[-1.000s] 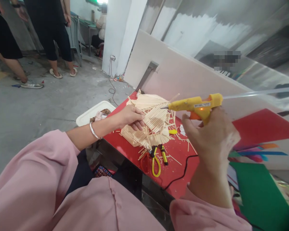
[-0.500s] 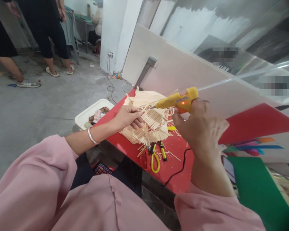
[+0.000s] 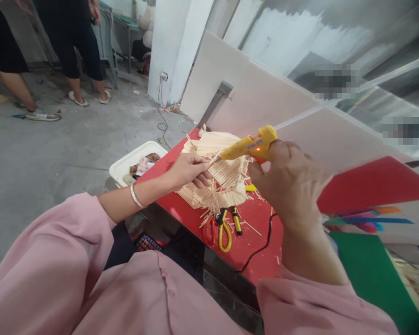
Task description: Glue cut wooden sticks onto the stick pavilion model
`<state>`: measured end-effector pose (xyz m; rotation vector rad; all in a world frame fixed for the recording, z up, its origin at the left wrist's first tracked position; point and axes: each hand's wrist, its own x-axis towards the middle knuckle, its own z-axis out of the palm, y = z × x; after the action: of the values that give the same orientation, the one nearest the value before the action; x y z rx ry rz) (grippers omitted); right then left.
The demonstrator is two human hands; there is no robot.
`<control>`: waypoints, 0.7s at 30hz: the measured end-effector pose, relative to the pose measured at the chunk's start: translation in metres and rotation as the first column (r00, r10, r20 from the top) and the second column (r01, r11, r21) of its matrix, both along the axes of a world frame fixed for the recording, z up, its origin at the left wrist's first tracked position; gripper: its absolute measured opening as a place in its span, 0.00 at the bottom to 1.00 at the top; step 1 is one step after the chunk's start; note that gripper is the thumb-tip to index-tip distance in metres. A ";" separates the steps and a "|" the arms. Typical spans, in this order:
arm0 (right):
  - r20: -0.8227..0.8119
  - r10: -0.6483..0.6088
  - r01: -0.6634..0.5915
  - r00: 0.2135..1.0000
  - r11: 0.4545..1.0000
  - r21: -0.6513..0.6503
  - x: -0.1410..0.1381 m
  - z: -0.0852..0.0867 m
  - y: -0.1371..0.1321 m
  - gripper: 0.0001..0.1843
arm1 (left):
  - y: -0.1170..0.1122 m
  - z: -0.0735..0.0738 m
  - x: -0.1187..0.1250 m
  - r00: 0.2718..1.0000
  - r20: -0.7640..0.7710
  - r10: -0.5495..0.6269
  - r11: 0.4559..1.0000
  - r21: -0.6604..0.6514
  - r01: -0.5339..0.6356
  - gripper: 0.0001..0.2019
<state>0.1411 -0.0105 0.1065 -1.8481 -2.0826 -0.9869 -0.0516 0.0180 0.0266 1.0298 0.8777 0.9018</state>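
While the nozzle of a yellow glue gun [image 3: 249, 145] sits close over it, a pale stick structure [image 3: 232, 172] lies at the far end of a red table [image 3: 254, 255], mid-scene. Layered rows of thin sticks, some loose ends jutting out. Left hand [image 3: 192, 171] at the structure's left edge, thumb and fingers pinched together on it; whether on one stick or several, cannot tell. Right hand [image 3: 288, 179] wrapped round the gun's handle, orange light lit, clear glue stick [image 3: 307, 114] running out the back toward the far right. Hands apart, gun tip near the left fingertips.

Near side of the structure: yellow-handled pliers [image 3: 225, 236], a red loop handle [image 3: 208, 232] just left of them, a yellow-and-black handle [image 3: 236, 222] to the right, scattered sticks. Black cord [image 3: 265, 242] curves across the table's near part. Left of the table, a white tub [image 3: 117, 171]; right, a green sheet [image 3: 365, 265]. Far left, two people standing [image 3: 78, 51].
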 end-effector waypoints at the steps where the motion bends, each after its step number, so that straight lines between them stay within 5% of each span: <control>1: 0.007 -0.003 0.003 1.000 1.000 -0.001 -0.001 0.001 0.000 0.21 | 0.000 -0.001 0.000 1.000 0.002 -0.003 1.000 0.001 0.003 0.16; 21: 0.092 -0.008 0.000 0.996 0.997 0.079 0.000 0.001 0.000 0.21 | 0.002 -0.005 0.000 1.000 -0.012 -0.005 1.000 0.023 0.005 0.15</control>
<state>0.1411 -0.0105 0.1080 -1.8015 -2.0590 -1.1594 -0.0513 0.0201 0.0221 1.0573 0.8759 0.9045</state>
